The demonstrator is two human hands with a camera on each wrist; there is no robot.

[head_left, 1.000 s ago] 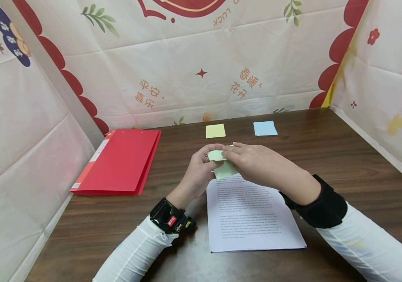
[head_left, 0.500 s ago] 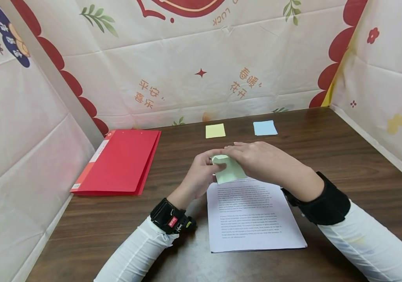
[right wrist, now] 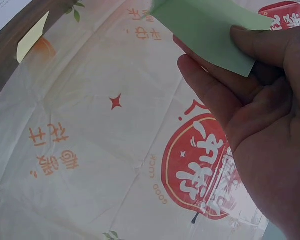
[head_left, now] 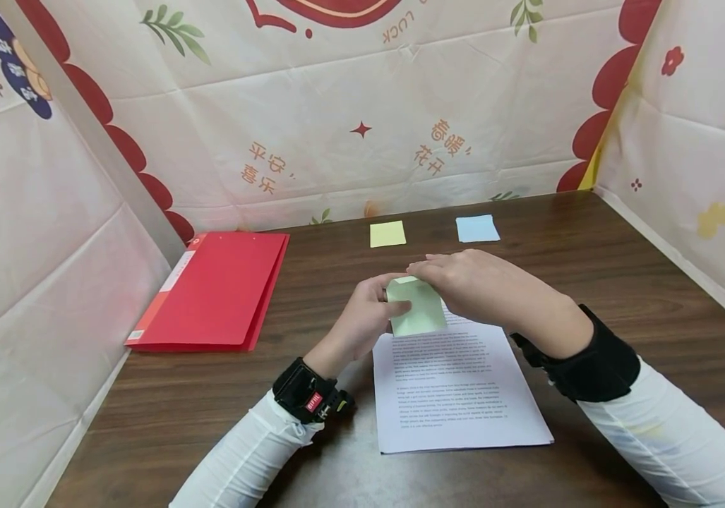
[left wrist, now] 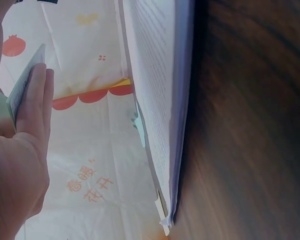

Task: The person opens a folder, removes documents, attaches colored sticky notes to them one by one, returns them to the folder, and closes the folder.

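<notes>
Above the top edge of a printed sheet [head_left: 457, 395], both hands meet over a small green sticky-note pad [head_left: 400, 288]. My left hand [head_left: 394, 302] grips the pad from the left, and the left wrist view shows the pad's thin edge [left wrist: 25, 82] against my fingers [left wrist: 35, 107]. My right hand [head_left: 427, 271] comes from the right and pinches the top green note [head_left: 418, 310], which hangs down over the sheet. In the right wrist view that green note [right wrist: 205, 22] sits between thumb and fingers [right wrist: 212, 97].
A red folder [head_left: 216, 289] lies shut at the left of the dark wooden table [head_left: 622, 268]. A yellow note pad [head_left: 387, 233] and a blue note pad [head_left: 477, 228] lie near the back. Patterned cloth walls enclose the table on three sides.
The green note has come further off the pad and now hangs flatter and lower. Both hands have shifted slightly to the right.
</notes>
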